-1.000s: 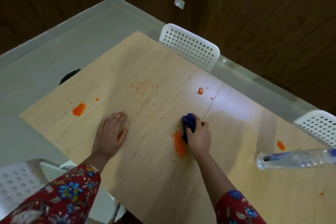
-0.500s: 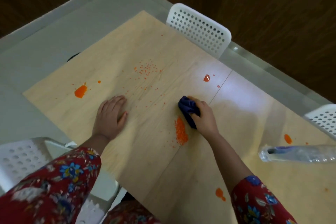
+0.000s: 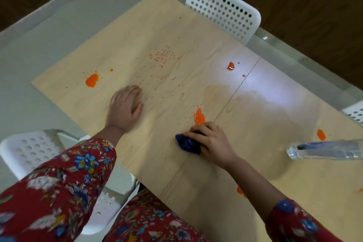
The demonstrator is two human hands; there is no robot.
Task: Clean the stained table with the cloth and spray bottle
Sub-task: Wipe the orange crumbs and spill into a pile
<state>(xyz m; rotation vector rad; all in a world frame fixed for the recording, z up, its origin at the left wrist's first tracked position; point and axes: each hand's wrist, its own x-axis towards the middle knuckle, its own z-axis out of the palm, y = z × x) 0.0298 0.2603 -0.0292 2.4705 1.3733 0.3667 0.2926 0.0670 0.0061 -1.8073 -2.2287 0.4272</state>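
The light wooden table [image 3: 176,31] carries orange stains: a blob [image 3: 92,80] at the left, fine specks [image 3: 163,57] in the middle, a wet spot [image 3: 230,66] further right, and a smeared patch [image 3: 199,117]. My right hand [image 3: 211,139] grips a bunched dark blue cloth [image 3: 187,144] and presses it on the table just below that patch. Flat on the wood to the left rests my left hand [image 3: 125,108], fingers straight. A clear spray bottle [image 3: 324,148] lies on its side at the right edge.
White perforated chairs stand at the far side [image 3: 224,9], the right edge [image 3: 354,112] and the near left [image 3: 29,149]. More orange spots lie near the bottle [image 3: 321,134] and beside my right forearm [image 3: 240,191]. Grey floor [image 3: 39,35] lies to the left.
My right hand has pulled the cloth toward me, from above the smeared patch to just below it. My left hand has stayed flat in place. The view has tilted downward.
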